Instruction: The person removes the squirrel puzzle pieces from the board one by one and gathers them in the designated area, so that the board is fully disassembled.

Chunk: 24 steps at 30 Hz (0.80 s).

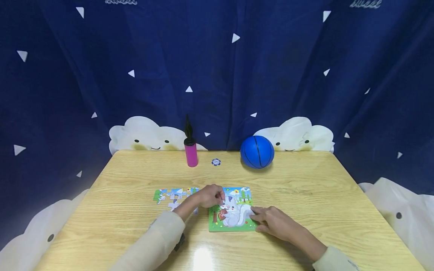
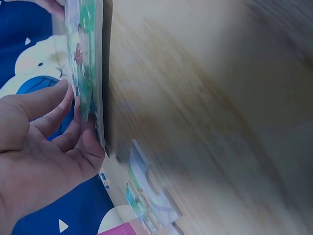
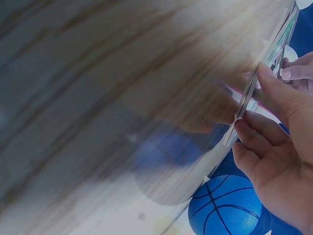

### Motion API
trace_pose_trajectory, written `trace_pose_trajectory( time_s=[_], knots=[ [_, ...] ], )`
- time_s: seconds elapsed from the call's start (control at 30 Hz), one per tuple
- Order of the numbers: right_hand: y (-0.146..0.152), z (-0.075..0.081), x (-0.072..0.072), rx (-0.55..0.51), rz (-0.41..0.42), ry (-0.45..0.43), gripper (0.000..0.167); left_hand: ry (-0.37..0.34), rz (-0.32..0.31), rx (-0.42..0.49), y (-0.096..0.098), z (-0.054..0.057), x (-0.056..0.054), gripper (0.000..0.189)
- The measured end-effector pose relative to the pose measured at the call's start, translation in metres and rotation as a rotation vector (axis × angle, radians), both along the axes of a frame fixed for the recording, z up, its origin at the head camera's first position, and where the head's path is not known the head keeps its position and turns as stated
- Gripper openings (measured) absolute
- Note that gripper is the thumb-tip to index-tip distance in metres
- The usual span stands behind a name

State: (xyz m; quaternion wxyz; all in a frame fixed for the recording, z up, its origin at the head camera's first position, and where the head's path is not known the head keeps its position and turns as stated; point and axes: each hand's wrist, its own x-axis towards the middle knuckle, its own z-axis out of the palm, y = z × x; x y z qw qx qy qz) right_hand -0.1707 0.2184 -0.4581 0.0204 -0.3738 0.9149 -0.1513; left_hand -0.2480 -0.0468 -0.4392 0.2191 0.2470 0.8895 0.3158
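Observation:
A squirrel jigsaw puzzle [image 1: 234, 220] with a green lower border lies on the wooden table in front of me. Over its left part, my left hand [image 1: 210, 195] pinches a puzzle piece [image 2: 85, 104] between thumb and fingers, close to the picture surface. The fingertips partly hide the piece. On the opposite side my right hand [image 1: 275, 223] touches the board's right edge, its fingers [image 3: 252, 134] and thumb set along that edge. Several loose puzzle pieces [image 1: 176, 193] lie left of the board, some partly behind my left forearm.
A pink hand pump [image 1: 191, 155] with a black top stands at the back of the table. Right of it lies a blue and white round chip [image 1: 216, 162], then a blue ball [image 1: 257, 152]. Behind the table hangs a dark blue curtain [image 1: 203, 56].

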Motion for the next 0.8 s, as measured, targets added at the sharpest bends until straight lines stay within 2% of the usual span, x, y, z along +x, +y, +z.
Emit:
trace_pose_trajectory(
  time_s=[0.17,0.37,0.57,0.63,0.8],
  knots=[
    [0.0,0.0,0.0,-0.001,-0.002,-0.003,0.042,-0.017,0.016,0.005,0.001,-0.001,-0.001,0.007],
    [-0.001,0.001,0.0,0.006,-0.003,-0.003,0.042,0.018,0.023,-0.002,0.003,-0.002,-0.002,0.007],
    [-0.003,0.008,-0.005,-0.015,-0.039,-0.11,0.041,0.031,0.03,-0.007,0.004,-0.003,-0.003,0.006],
    [-0.005,0.011,-0.008,-0.013,-0.05,-0.117,0.037,0.033,0.032,-0.007,0.004,-0.004,-0.003,0.005],
    [-0.016,0.014,-0.012,-0.034,-0.051,0.01,0.025,0.02,0.029,-0.004,0.005,-0.005,-0.004,0.005]
  ],
)
